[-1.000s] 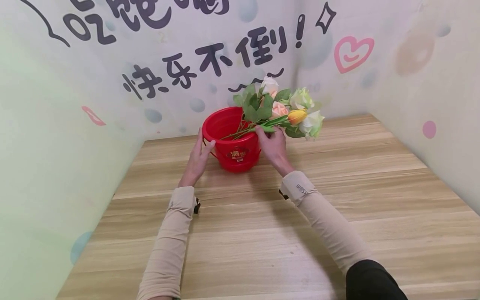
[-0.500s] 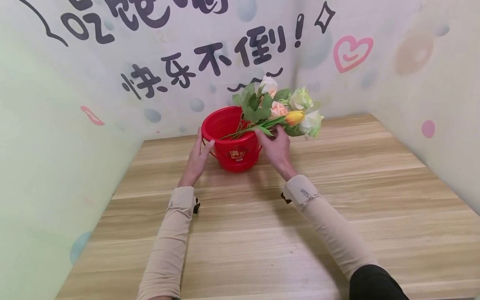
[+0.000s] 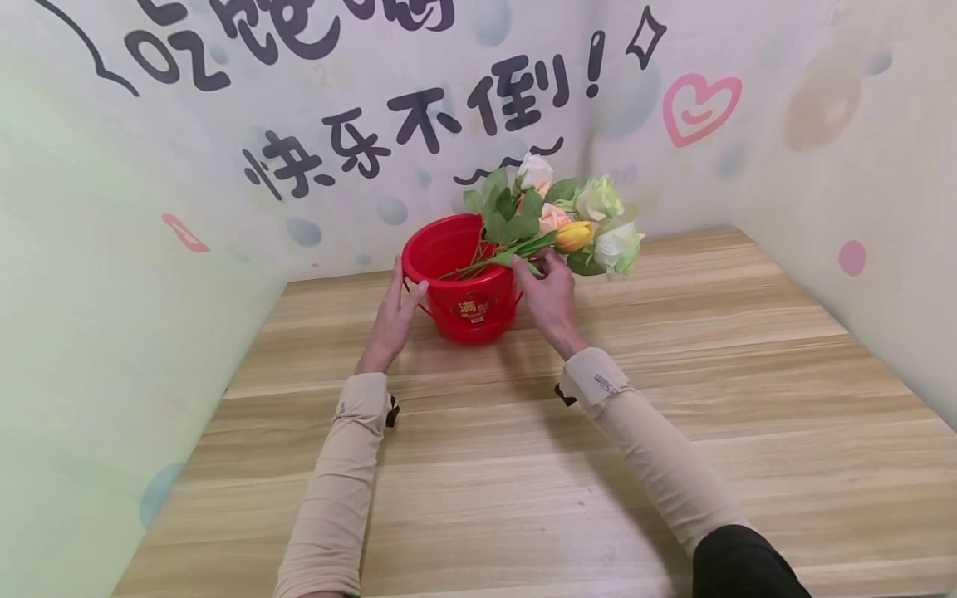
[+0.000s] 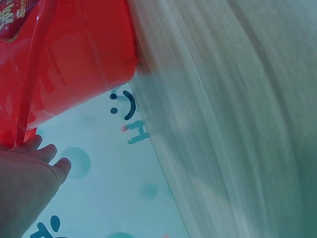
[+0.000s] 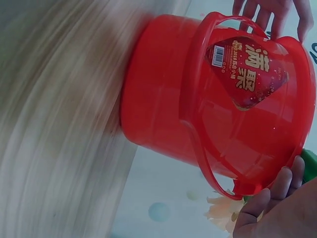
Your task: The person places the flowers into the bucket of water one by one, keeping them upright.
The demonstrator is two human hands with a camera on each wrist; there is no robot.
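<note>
A red plastic bucket (image 3: 478, 326) stands on the wooden table near the back wall. Against its left side rests my left hand (image 3: 390, 324), thumb by the near rim; its fingers are extended beside the bucket in the left wrist view. At the right rim, my right hand (image 3: 551, 303) pinches the stem and leaf of a yellow tulip (image 3: 573, 236) between thumb and fingers. That tulip leans outward to the right, its stem reaching into the bucket. Several artificial roses, including a white one (image 3: 618, 248) and a peach one (image 3: 553, 218), lean over the same rim.
The bucket's red carrying handle (image 5: 190, 119) hangs down across its front. Under everything spreads a wood-grain table (image 3: 486, 473). A printed wall (image 3: 359, 216) closes off the back, with side walls at left and right.
The yellow tulip has slid a little to the left, toward the bucket, with my right hand still on its stem. My left hand and the bucket look unchanged.
</note>
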